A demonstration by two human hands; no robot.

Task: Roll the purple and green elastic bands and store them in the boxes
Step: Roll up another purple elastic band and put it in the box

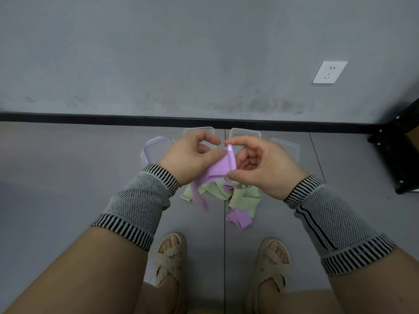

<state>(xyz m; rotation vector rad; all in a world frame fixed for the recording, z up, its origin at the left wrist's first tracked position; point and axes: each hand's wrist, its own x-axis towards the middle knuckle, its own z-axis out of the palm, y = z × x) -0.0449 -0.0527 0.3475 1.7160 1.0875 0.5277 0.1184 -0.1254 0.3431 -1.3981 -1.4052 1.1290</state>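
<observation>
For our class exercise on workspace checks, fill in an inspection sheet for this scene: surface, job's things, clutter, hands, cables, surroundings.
Surface: grey tiled floor, seams visible.
Job's things: purple band, its end partly rolled between both hands, tail trailing down to the floor; green band loose in a heap below; clear boxes and lids by the wall, partly hidden by the hands.
Clutter: nothing seen.
Hands: left hand pinches the flat part of the purple band; right hand pinches the rolled end.
Cables: nothing seen.
Surroundings: grey wall, wall socket, black baseboard, black frame at the right.
</observation>
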